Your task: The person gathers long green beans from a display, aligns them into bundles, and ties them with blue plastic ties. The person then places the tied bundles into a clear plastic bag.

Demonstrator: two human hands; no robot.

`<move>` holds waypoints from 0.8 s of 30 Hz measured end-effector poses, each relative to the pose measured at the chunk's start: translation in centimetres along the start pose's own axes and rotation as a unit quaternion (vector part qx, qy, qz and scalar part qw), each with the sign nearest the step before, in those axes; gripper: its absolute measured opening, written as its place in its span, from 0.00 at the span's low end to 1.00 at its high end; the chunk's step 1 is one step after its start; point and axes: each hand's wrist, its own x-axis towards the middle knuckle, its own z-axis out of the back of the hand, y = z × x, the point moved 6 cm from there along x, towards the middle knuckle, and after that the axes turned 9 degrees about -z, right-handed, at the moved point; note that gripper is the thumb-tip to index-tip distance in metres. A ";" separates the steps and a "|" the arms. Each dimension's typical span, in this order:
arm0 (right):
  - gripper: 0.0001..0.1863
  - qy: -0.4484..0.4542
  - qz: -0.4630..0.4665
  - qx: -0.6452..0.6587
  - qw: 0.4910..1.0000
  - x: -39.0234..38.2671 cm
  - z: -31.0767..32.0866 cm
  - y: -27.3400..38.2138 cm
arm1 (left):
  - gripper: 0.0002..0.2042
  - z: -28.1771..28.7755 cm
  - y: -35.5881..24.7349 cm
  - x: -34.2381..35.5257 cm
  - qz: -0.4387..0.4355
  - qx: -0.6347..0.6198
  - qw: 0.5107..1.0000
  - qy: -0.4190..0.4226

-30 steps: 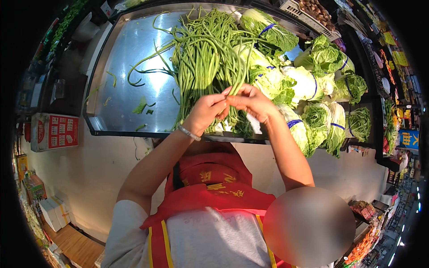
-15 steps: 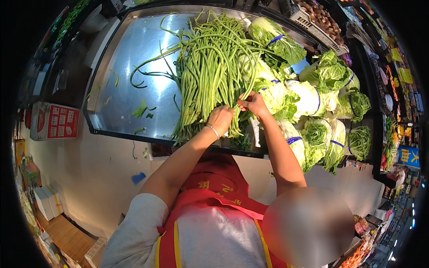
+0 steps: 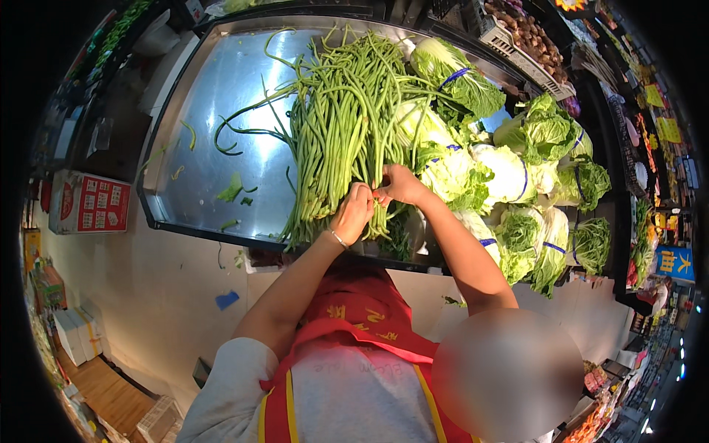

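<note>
A thick pile of green long beans (image 3: 336, 133) lies lengthwise in a shiny metal tray (image 3: 199, 111). At the near right end of the pile, my left hand (image 3: 354, 213) is closed, with fingers bent in a pinch on the beans. Right beside it, my right hand (image 3: 399, 184) pinches at the same beans, and the fingertips of both hands nearly meet. Exactly which strands lie between the fingers is hidden. Heads of napa cabbage (image 3: 509, 173) with blue bands stand to the right of my right hand.
Leaf scraps (image 3: 230, 187) and bean bits lie on the tray's left part. A crate of brown roots (image 3: 521, 44) stands at the far right. On the floor at left is a red and white box (image 3: 90, 201). The tray's dark front edge (image 3: 214, 235) runs below my hands.
My right hand has moved left and slightly nearer, to my left hand. My left hand has come a little nearer, its fingers now raised in a pinch. The bean pile stays in place.
</note>
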 end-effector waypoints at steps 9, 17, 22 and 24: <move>0.11 -0.046 -0.056 0.159 0.985 0.4 0.7 0.2 | 0.12 0.6 -1.0 -0.2 -0.067 -0.020 0.997 -0.023; 0.11 -0.032 -0.040 -0.049 0.997 0.1 0.0 0.6 | 0.09 0.9 -0.6 -0.1 -0.037 0.015 0.998 0.044; 0.19 0.073 -0.059 -0.090 0.992 0.3 -0.1 0.5 | 0.10 0.7 -1.7 -0.5 -0.135 0.186 0.969 0.088; 0.20 0.007 -0.024 -0.169 0.985 0.0 0.6 1.8 | 0.17 0.2 -0.8 -1.1 -0.118 0.264 0.946 0.143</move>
